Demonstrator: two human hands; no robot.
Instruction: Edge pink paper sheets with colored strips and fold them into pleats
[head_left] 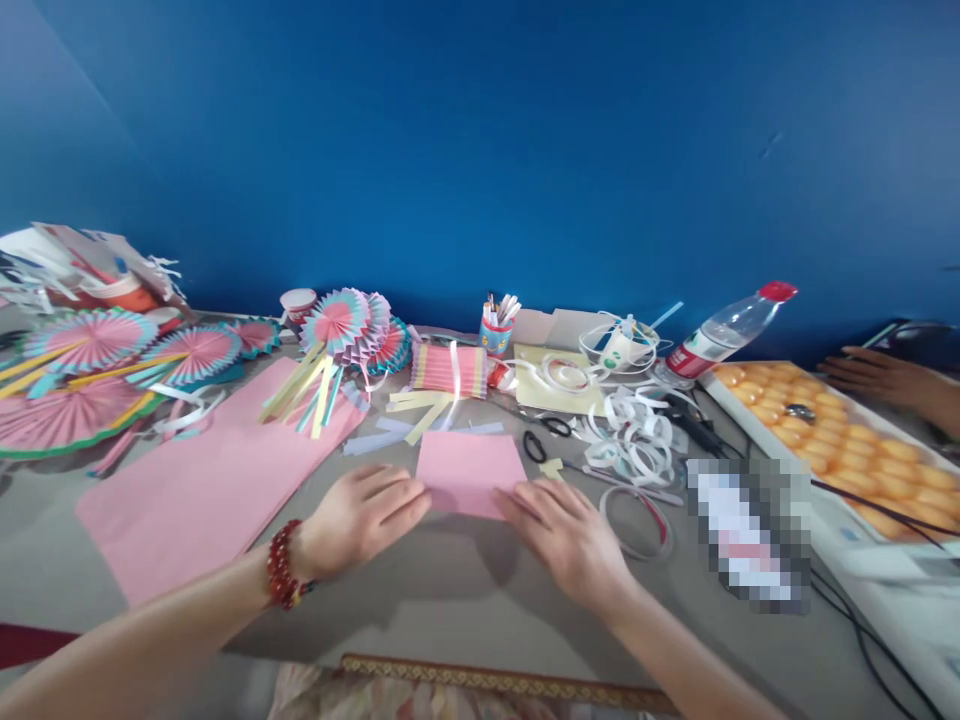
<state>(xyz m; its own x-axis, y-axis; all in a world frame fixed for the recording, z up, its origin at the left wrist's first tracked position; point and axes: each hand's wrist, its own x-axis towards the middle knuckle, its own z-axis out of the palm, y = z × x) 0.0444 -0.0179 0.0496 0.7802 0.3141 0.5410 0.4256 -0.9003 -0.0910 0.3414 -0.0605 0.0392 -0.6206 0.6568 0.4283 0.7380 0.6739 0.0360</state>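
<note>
A small pink sheet of paper is held by its two near corners, one in each hand. My left hand, with a red beaded bracelet at the wrist, grips the left edge with its fingers curled. On the other side my right hand pinches the lower right edge. Just behind the sheet lie pale paper strips and a pleated pink paper piece with a white strip across it. Black-handled scissors rest beyond my right hand.
Large pink sheets and paper fans cover the left side. Curled white strips, a tape roll and a tilted-looking bottle are right. A pen cup stands behind. Another person's hand is at far right.
</note>
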